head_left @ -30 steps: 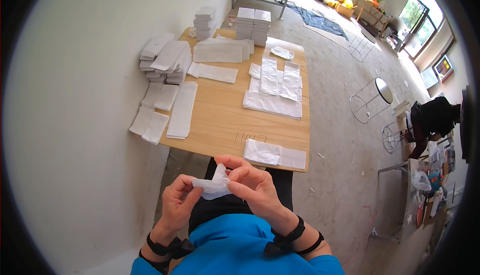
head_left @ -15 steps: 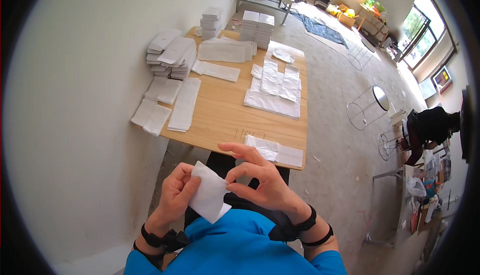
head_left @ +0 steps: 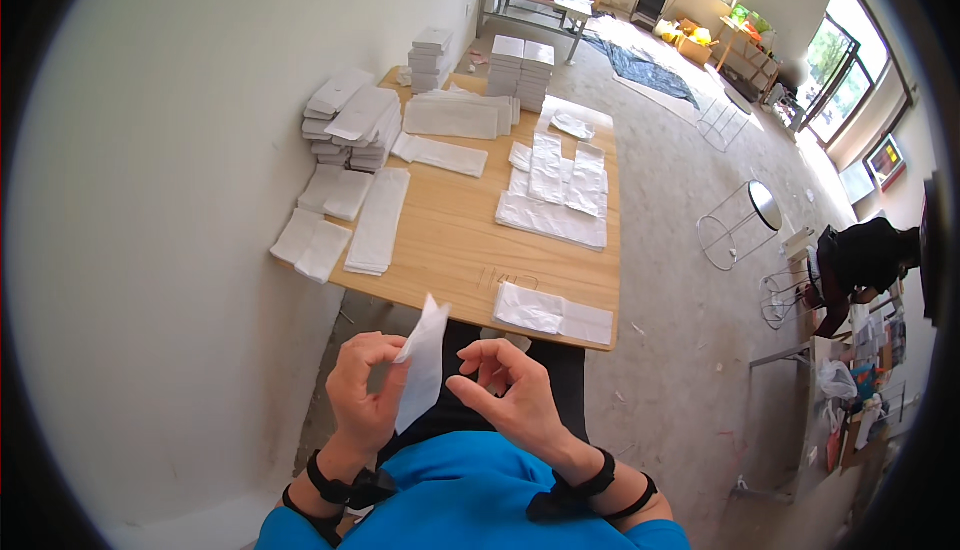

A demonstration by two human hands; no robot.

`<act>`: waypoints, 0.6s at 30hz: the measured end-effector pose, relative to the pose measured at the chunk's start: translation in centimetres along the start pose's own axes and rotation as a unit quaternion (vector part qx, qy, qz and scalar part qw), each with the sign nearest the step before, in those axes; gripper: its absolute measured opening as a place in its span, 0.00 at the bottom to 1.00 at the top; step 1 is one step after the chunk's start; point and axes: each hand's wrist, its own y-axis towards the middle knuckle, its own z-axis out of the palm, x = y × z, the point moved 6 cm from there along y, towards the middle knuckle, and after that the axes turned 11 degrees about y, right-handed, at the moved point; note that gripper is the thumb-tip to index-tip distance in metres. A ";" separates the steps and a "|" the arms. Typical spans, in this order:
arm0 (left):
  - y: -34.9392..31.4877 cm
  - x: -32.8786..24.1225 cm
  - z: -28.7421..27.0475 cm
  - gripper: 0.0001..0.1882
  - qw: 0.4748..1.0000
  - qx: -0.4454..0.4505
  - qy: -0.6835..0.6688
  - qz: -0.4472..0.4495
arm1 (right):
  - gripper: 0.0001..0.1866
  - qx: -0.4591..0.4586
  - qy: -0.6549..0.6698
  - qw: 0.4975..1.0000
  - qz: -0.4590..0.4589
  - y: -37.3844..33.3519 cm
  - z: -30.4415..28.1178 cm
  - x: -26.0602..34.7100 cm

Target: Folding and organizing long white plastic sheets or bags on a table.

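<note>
Above my lap, my left hand [head_left: 367, 390] pinches a thin white folded sheet [head_left: 424, 370] by its left edge. The sheet stands nearly edge-on, tilted, with its upper corner pointing toward the table. Whether it is paper or plastic film I cannot tell. Just to its right is my right hand [head_left: 513, 397], fingers curled and thumb apart, with nothing between them and not touching the sheet. Beyond the hands, at the table's near right corner, lies a folded white plastic bag [head_left: 530, 307] on a white strip [head_left: 588, 323].
The wooden table [head_left: 450, 220] bears white folded stacks [head_left: 360, 115] at left, boxy white piles [head_left: 520, 75] at the back and flat white bags [head_left: 550, 220] at right. A round stool [head_left: 763, 205] stands on the floor. Far right, a person in black [head_left: 865, 265] bends beside a cluttered shelf [head_left: 850, 390].
My right hand has let go of the sheet's right edge and moved slightly away. My left hand has turned the sheet from face-on to nearly edge-on.
</note>
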 end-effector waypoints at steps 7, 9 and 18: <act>-0.8 -0.2 3.6 0.13 0.944 -0.020 0.274 0.180 | 0.18 -0.058 0.291 0.945 0.136 2.8 0.5 -5.6; -1.8 0.3 5.3 0.12 0.937 0.006 0.285 0.204 | 0.17 -0.101 0.275 0.939 0.177 3.6 -0.1 -6.8; -1.2 8.7 10.2 0.32 0.984 0.159 -0.041 -0.077 | 0.07 -0.114 0.231 0.942 0.215 2.1 -5.4 -14.4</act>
